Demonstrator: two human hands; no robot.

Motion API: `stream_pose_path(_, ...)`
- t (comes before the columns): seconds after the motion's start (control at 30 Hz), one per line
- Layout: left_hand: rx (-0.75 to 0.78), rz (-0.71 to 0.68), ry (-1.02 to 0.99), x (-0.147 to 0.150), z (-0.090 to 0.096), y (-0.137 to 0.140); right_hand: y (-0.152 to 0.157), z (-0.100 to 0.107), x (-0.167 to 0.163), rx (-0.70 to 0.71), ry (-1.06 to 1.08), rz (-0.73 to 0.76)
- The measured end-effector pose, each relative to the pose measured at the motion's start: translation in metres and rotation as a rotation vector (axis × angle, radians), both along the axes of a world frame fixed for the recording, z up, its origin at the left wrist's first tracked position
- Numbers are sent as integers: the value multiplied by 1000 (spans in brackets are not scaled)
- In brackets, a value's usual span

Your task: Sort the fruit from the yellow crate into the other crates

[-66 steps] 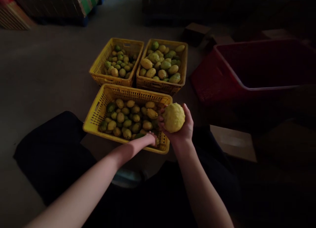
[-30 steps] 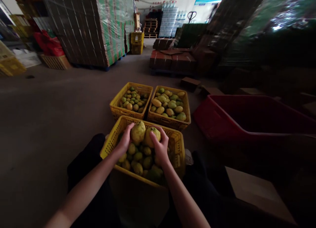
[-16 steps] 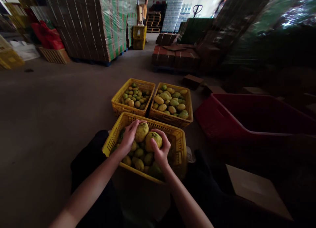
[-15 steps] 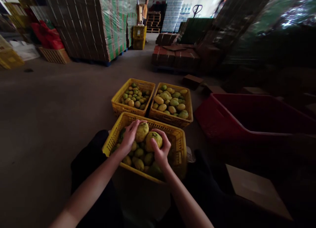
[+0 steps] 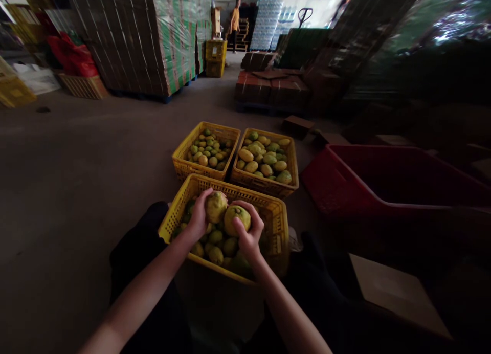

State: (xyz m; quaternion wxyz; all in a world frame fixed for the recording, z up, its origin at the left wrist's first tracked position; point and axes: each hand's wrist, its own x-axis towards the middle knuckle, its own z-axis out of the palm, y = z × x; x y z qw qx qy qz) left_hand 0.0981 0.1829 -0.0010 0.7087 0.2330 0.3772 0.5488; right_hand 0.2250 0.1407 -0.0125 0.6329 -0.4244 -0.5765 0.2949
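Two big, lumpy yellow-green citrus fruits are up in the person's hands, held over the front yellow crate (image 5: 275, 216). The left fruit (image 5: 216, 207) sits just to the right of the left hand (image 5: 198, 217), whose fingers curl round its far side. The right fruit (image 5: 238, 220) is gripped by the right hand (image 5: 252, 230), thumb across the near face, stem end up. So each fruit lies inward of its own hand, side by side; from here I can't tell whether they touch. Both look nearly round, the left one a little tapered, so a long axis is hard to read.

Below them are smaller fruits, too overlapped to count. Two more yellow crates of fruit stand just beyond, a rear left crate (image 5: 199, 169) and a rear right crate (image 5: 264, 186). One red bin (image 5: 326, 182) is off to the right, and one person (image 5: 235, 24) stands far back.
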Motion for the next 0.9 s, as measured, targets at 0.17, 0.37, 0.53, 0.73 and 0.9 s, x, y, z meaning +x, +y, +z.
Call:
stream_pose_path(0.17,37,27,-37,1,15,-4,0,2,0,71,14,-5)
stream_pose_path(0.37,94,-1,-81,-5,19,-9,-1,0,3,99,23,-30)
stream_pose_path(0.53,199,-22,-61,-8,16,-11,-3,3,3,101,-26,-45)
stream_pose_path(0.73,140,-21,-28,-10,19,-11,-4,4,3,141,-50,-40)
stream_pose_path(0.9,37,4,-39,-7,15,-2,-3,2,3,113,8,-34)
